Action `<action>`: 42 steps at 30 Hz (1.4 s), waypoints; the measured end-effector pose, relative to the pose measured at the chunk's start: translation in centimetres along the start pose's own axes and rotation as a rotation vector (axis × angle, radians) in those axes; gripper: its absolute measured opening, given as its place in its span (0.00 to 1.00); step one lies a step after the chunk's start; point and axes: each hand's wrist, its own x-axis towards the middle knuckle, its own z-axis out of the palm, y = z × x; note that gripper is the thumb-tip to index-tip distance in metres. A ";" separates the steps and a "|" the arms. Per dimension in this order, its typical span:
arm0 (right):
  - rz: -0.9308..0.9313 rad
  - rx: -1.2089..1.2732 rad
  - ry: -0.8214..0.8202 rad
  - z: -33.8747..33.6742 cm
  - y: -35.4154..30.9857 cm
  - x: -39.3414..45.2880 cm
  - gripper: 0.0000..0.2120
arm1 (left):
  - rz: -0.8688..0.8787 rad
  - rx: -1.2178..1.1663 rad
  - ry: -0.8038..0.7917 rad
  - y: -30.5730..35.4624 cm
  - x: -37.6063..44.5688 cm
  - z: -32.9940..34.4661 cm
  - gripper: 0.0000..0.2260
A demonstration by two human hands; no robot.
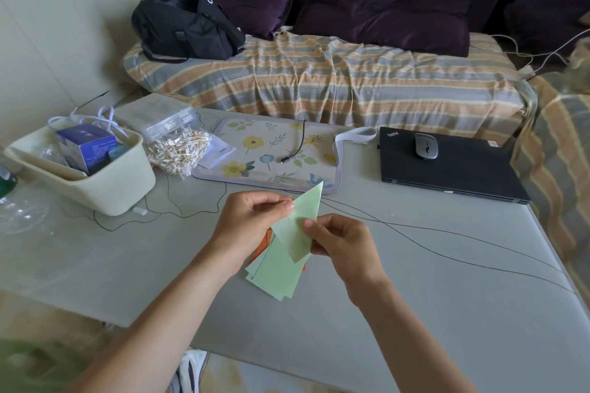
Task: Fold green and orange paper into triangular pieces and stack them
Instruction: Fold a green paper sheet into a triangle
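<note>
Hands meet above the middle of the surface (415, 313), both pinching one green paper (303, 220) — already a tall triangle, its tip pointing away from the person. The left hand (252, 220) grips the upper left edge between thumb and fingertips; the right hand (338, 242) clamps the lower right edge. Beneath them lies a loose stack (274, 274) of green sheets with an orange one (266, 244) peeking out. To fold well, I would line the edges up exactly before creasing — then press the fold flat. Farther off sit a floral mat (271, 150) and a closed laptop (447, 169).
</note>
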 end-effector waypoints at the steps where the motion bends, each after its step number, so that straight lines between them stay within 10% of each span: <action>1: -0.002 0.000 0.006 0.0 0.0 0.0 0.12 | -0.001 -0.001 0.003 0.0 0.0 0.0 0.02; 42: -0.097 -0.203 -0.088 -0.2 0.3 0.4 0.07 | -0.066 -0.074 -0.053 -0.5 -0.6 1.8 0.04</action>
